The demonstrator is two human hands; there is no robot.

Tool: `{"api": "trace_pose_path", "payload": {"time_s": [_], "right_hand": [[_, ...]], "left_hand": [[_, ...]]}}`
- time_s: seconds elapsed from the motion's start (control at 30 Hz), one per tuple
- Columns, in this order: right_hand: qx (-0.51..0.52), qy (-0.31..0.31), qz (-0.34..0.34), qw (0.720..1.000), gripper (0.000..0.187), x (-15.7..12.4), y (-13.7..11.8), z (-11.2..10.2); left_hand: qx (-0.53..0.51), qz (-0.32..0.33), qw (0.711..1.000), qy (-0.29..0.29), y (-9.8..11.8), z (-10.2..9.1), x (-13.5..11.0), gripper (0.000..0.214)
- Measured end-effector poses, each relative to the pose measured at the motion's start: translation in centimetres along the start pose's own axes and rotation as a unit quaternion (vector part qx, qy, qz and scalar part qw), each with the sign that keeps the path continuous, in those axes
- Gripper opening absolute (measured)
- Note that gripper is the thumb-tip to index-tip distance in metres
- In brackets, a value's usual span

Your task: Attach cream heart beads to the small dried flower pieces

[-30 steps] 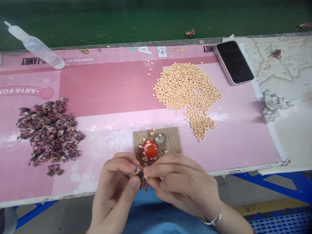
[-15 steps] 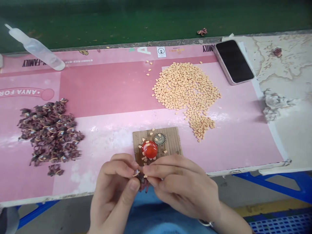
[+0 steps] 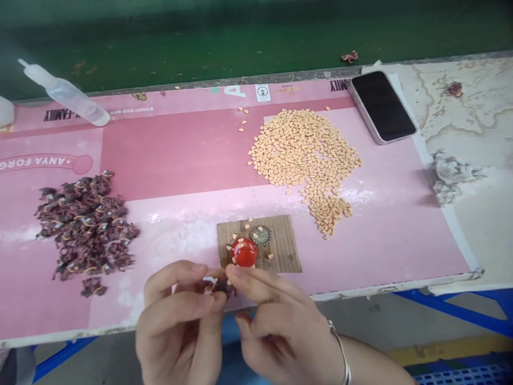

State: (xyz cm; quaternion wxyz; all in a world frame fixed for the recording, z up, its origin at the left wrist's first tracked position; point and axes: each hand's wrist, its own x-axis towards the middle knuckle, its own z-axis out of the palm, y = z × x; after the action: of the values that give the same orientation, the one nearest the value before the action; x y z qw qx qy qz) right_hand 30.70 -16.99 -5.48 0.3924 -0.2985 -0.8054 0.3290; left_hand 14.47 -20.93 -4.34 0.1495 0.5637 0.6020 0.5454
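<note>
Plainly, left hand point(image 3: 180, 318) pinches figurine point(image 3: 219, 286) (small, dark).

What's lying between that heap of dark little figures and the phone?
In the head view, a heap of small tan pieces lies between the dark figures and the phone, on the pink sheet.

L hand point(image 3: 180, 326) – fingertips point(image 3: 206, 305) pinched, R hand point(image 3: 284, 326) v. close, thumb point(image 3: 242, 324) apart
</note>
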Motion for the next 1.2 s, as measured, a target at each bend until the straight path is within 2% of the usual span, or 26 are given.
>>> {"api": "trace_pose_path", "payload": {"time_s": [0.07, 0.17, 0.27, 0.33, 0.43, 0.5, 0.57, 0.63, 0.7, 0.77, 0.87, 0.97, 1.03, 1.07, 1.13, 1.2], "right_hand": [[0.060, 0.044, 0.024, 0.997, 0.026, 0.5, 0.4, -0.6], [0.090, 0.140, 0.083, 0.983, 0.043, 0.2, 1.5, -2.1], [0.060, 0.248, 0.112, 0.960, 0.047, -0.6, 3.3, -4.2], [0.013, 0.296, 0.119, 0.947, 0.041, -1.2, 4.5, -5.5], [-0.034, 0.341, 0.124, 0.931, 0.028, -2.0, 5.8, -6.7], [-0.051, 0.378, 0.114, 0.917, 0.022, -2.7, 6.1, -7.1], [-0.071, 0.416, 0.100, 0.901, 0.016, -3.4, 6.1, -7.3], [-0.083, 0.441, 0.112, 0.887, 0.010, -4.0, 6.2, -7.6], [-0.077, 0.452, 0.146, 0.876, 0.007, -4.5, 6.4, -8.1], [-0.066, 0.448, 0.174, 0.875, 0.014, -4.7, 6.8, -8.5], [-0.068, 0.422, 0.191, 0.883, 0.019, -4.7, 7.5, -9.2], [-0.084, 0.386, 0.208, 0.895, 0.020, -4.8, 8.2, -9.6], [-0.094, 0.356, 0.214, 0.905, 0.021, -5.1, 8.6, -9.8], [-0.098, 0.345, 0.217, 0.908, 0.021, -5.2, 8.8, -9.9], [-0.108, 0.332, 0.234, 0.907, 0.023, -5.4, 9.1, -10.0], [-0.139, 0.318, 0.255, 0.902, 0.026, -5.4, 9.2, -10.3]], "left_hand": [[0.016, 0.014, 0.999, -0.029, -0.3, -0.6, 0.8, 0.027], [0.036, 0.045, 0.991, -0.123, -1.4, -1.6, 3.8, 0.022], [0.072, 0.049, 0.972, -0.218, -3.5, -1.0, 9.5, 0.011], [0.105, 0.008, 0.966, -0.237, -5.5, 0.8, 14.9, 0.011], [0.158, -0.034, 0.974, -0.156, -8.9, 4.7, 23.7, 0.027], [0.192, -0.064, 0.974, -0.103, -11.1, 7.0, 28.6, 0.036], [0.218, -0.086, 0.969, -0.076, -12.8, 8.4, 31.9, 0.042], [0.242, -0.095, 0.963, -0.077, -14.0, 9.1, 33.4, 0.044], [0.267, -0.091, 0.954, -0.100, -14.7, 9.0, 33.6, 0.044], [0.294, -0.078, 0.943, -0.132, -14.7, 8.3, 33.0, 0.044], [0.331, -0.041, 0.927, -0.171, -13.9, 5.8, 31.2, 0.043], [0.351, -0.011, 0.903, -0.247, -12.4, 1.2, 28.3, 0.063], [0.355, -0.006, 0.884, -0.304, -11.3, -2.6, 25.4, 0.083], [0.360, -0.004, 0.877, -0.317, -10.9, -4.4, 23.7, 0.084], [0.377, 0.003, 0.872, -0.311, -10.2, -7.7, 19.9, 0.084], [0.396, 0.017, 0.870, -0.295, -9.9, -10.3, 16.0, 0.076]]}}
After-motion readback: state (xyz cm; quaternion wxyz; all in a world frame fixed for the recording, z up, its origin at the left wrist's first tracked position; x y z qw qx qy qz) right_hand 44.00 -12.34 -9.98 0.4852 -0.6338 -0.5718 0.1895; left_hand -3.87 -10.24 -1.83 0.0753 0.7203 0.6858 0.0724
